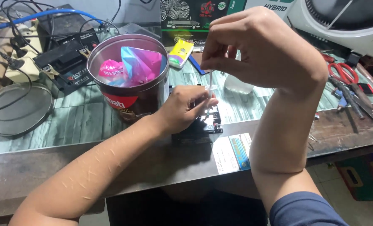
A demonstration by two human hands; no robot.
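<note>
right hand [253,46] grip pinched a thin white tube [210,86], light, bendy, best held near its top | left hand [184,109] grip clasped the small black battery [201,125], dense, rigid, at worktop [90,117] edge

Workbench [111,121] – green plank-patterned top, dark worn front edge.

Near centre: small black battery [199,127], a white-and-blue leaflet [232,152] just at its 5 o'clock on the front edge. At 10 o'clock from it, a round tin [130,75], open, holding pink and blue packets. Round metal lid [16,109] lies flat at 9 o'clock, by the left edge; larger black battery [65,67] with clips at 10 o'clock beyond the tin; white power strip [21,58] further left. Yellow packet [181,53] at 12 o'clock. Far right, 3 o'clock – red-handled scissors [343,72] and dark hand tools [358,102].
</note>
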